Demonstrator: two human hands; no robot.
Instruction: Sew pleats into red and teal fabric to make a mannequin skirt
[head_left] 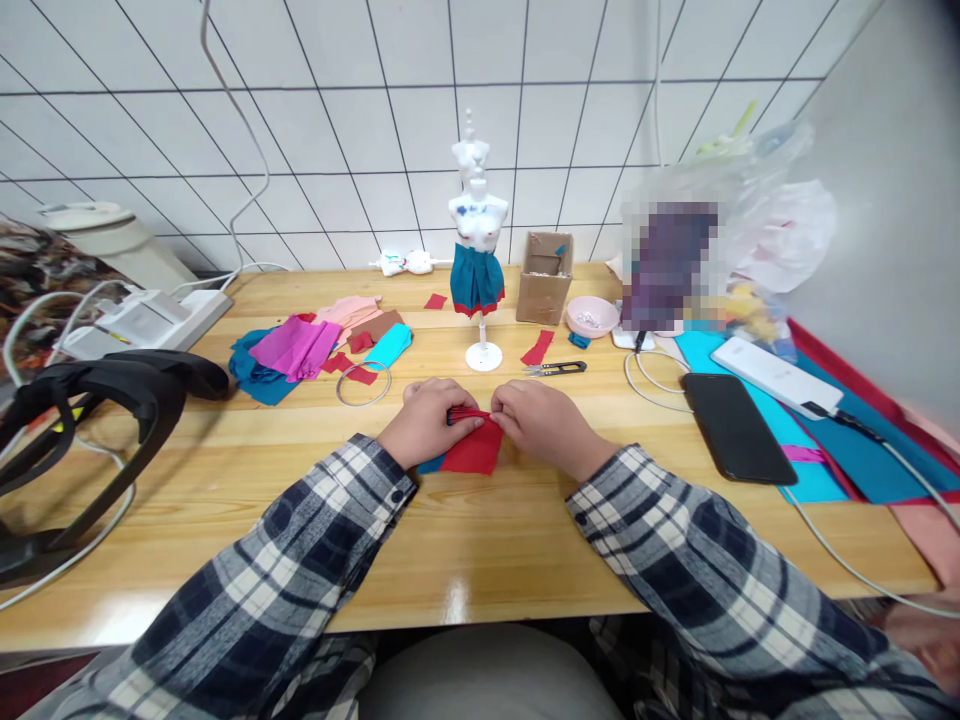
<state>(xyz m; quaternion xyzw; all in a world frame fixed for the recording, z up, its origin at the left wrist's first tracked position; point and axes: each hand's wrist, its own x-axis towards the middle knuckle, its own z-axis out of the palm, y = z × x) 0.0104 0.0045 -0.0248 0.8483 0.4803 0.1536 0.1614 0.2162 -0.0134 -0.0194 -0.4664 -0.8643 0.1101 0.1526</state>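
Two hands are placed close to each other over the middle of the wooden table [465,560], and between them a red and blue cloth [476,452] is held. By the left hand [431,420] the cloth is clamped at its far left part, where narrow folds are gathered under the thumb. By the right hand [546,422] the far right edge of the same cloth is pinched with the fingertips, which are brought together. The near part of the cloth is spread toward the near side of the table. To the far left of the hands, a metal ring [364,404] is laid near several cloth scraps [296,345]. To the far right, small thread snips [562,369] are found. Beyond the hands, a white mannequin [480,222] is stood upright, dressed in a blue-green skirt [478,275] with a red hem; a cardboard box [541,298] is placed to its right.
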